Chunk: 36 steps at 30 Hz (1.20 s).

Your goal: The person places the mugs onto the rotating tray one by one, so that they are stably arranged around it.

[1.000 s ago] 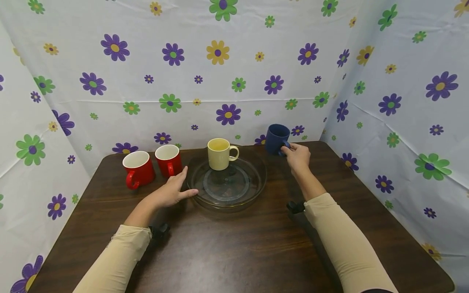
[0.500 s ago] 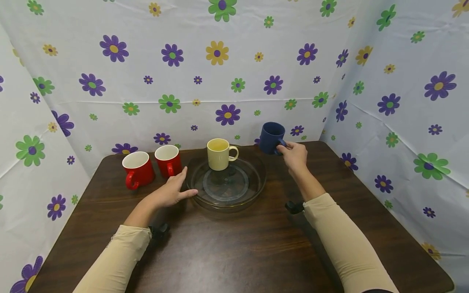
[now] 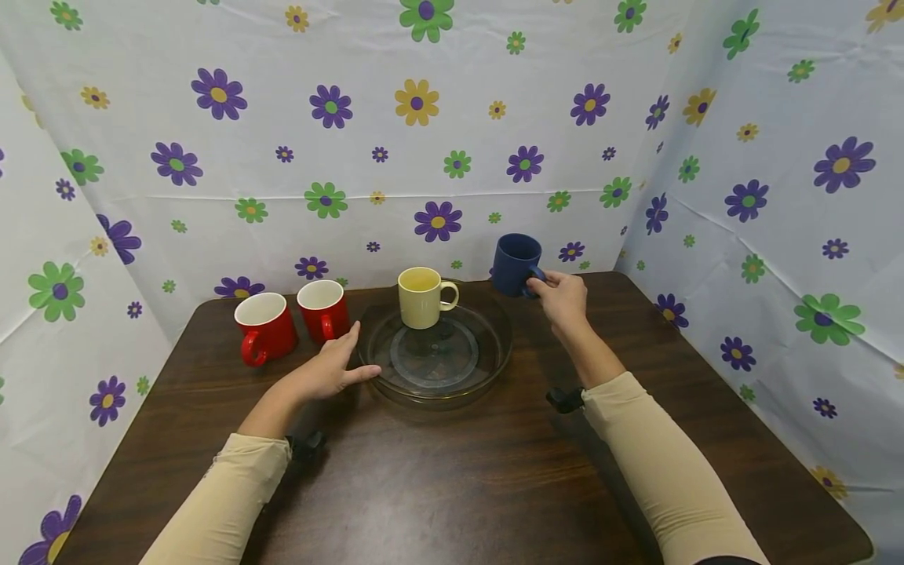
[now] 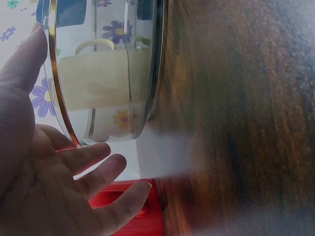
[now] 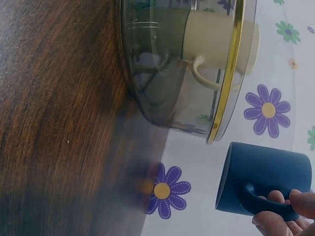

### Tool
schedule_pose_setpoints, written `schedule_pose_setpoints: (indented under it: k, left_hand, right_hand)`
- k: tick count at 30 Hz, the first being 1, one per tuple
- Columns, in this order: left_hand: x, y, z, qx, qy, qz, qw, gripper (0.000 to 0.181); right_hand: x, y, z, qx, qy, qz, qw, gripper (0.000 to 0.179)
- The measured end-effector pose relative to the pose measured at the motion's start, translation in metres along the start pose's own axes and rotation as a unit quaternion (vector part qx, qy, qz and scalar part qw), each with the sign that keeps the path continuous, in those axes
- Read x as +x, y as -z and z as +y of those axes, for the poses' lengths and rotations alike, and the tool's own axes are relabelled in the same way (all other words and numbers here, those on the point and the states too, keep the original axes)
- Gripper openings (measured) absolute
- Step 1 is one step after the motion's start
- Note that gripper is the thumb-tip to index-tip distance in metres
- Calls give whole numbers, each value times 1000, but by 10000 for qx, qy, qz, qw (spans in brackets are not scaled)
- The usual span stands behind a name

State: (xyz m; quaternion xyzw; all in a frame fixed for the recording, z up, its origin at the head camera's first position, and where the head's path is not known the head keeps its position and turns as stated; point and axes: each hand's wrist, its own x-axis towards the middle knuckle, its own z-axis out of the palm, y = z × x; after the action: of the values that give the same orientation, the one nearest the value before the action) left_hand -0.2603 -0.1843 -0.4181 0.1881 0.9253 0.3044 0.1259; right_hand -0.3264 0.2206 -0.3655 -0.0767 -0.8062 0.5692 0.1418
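Observation:
My right hand (image 3: pixel 563 301) grips a blue mug (image 3: pixel 514 265) by its handle, holding it upright in the air at the right of a clear glass bowl (image 3: pixel 487 375). In the right wrist view the blue mug (image 5: pixel 266 177) hangs beyond the bowl's gold-lined rim (image 5: pixel 227 78), apart from it. A pale yellow mug (image 3: pixel 420 302) stands inside the bowl toward its back, handle to the right. My left hand (image 3: pixel 328 369) is at the bowl's left side, fingers spread and thumb along the rim. The left wrist view shows the fingers (image 4: pixel 98 172) extended beside the glass.
Two red mugs with white insides, a larger one (image 3: pixel 267 329) and a smaller one (image 3: pixel 324 310), stand left of the bowl, close to my left fingertips. The dark wooden table (image 3: pixel 438 486) ends at a flowered white curtain (image 3: pixel 395 173) behind and at both sides.
My right hand has carried the blue mug leftward and slightly up, nearer the bowl. My left hand, the yellow mug and the red mugs have stayed in place.

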Motion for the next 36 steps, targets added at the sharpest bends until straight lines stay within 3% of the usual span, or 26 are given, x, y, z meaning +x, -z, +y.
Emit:
schedule_pose_setpoints:
  k: [17,24,36]
  left_hand:
    - [-1,1,1,22,11,7,10000,109]
    - [0,-3,-1,50,-31,43,10000,110]
    - [-2,-3,0,56,-98,91,9999,109]
  right_hand:
    - [-7,-5,-3,-126,6,-172,9998,35]
    - [-13,-8,-4,239,119,-248,9993,30]
    - [-20,-14,-8,241,-97,-482,9985,36]
